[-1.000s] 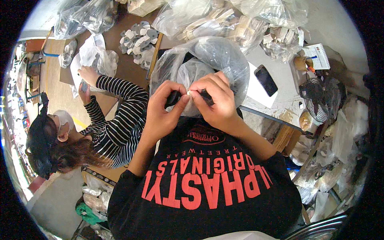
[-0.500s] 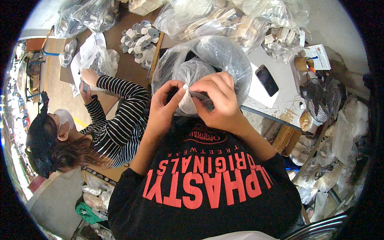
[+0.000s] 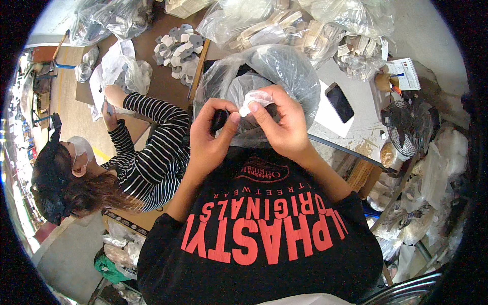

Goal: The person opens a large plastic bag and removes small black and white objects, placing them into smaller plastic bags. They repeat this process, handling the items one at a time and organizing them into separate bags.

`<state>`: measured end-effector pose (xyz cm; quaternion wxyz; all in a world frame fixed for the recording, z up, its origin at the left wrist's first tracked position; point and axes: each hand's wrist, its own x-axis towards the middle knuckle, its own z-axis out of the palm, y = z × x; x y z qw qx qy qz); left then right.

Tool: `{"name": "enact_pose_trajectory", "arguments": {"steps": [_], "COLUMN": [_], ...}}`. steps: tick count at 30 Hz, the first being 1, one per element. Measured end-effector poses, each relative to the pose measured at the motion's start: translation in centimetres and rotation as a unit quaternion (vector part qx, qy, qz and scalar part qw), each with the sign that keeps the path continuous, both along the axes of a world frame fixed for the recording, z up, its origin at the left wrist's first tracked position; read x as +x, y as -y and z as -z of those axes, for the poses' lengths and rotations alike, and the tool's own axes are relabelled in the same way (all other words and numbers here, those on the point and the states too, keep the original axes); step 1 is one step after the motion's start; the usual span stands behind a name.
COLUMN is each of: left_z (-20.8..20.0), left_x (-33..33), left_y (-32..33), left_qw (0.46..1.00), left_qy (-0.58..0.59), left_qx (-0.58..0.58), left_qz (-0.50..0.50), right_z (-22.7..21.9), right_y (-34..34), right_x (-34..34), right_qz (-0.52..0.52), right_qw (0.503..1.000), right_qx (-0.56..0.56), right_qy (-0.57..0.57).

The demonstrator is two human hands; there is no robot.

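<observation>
Gathered white plastic [image 3: 258,97]: from my end I see it between the two hands, above the large clear bag [image 3: 300,68] in front of the wearer's chest; I take it for a bag's bunched mouth, but cannot tell if it is knotted.
Slip risk: I judge the bunch could spring open if the right thumb eases off, as the film looks thin and slick.
Tear risk: a hard pull by both hands at one narrow spot could split the film.
Right hand [image 3: 284,119]: thumb pressed against the fingers, pinching the white plastic; forearm slants in from the lower right.
Left hand [image 3: 211,129]: thumb and forefinger tips curl close together beside the bunch; I cannot tell whether film lies between them. The forearm rises from lower left, knuckles outward.
Dark patch inside the left curl: I cannot identify it.
Smartphone [image 3: 339,102]: on a white sheet [image 3: 323,122], right of the large clear bag.
</observation>
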<state>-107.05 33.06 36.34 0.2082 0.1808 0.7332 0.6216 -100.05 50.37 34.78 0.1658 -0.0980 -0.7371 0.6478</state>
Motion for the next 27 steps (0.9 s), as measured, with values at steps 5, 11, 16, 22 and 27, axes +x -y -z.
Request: {"name": "enact_pose_trajectory", "arguments": {"steps": [5, 11, 16, 22, 27], "left_z": [0.7, 0.3, 1.3, 1.6, 1.2], "left_x": [-1.6, -3.0, -2.9, -2.0, -1.7], "left_y": [0.0, 0.0, 0.2, 0.3, 0.5], "left_qw": [0.962, 0.907, 0.918, 0.941, 0.964], "left_qy": [-0.271, -0.411, -0.388, -0.327, -0.254], "left_qx": [-0.023, -0.076, -0.082, -0.084, -0.073], "left_qz": [0.019, 0.04, 0.026, -0.007, -0.027], "right_z": [0.1, 0.0, 0.5, 0.3, 0.5], "right_y": [0.0, -0.1, 0.5, 0.2, 0.6], "right_x": [-0.1, -0.5, -0.6, -0.3, -0.4], "right_qz": [-0.03, -0.061, 0.007, 0.003, 0.024], "right_qw": [0.987, 0.986, 0.995, 0.974, 0.965], "right_qx": [-0.156, -0.157, -0.097, 0.222, 0.256], "right_qy": [0.023, 0.008, -0.035, -0.042, -0.049]}}
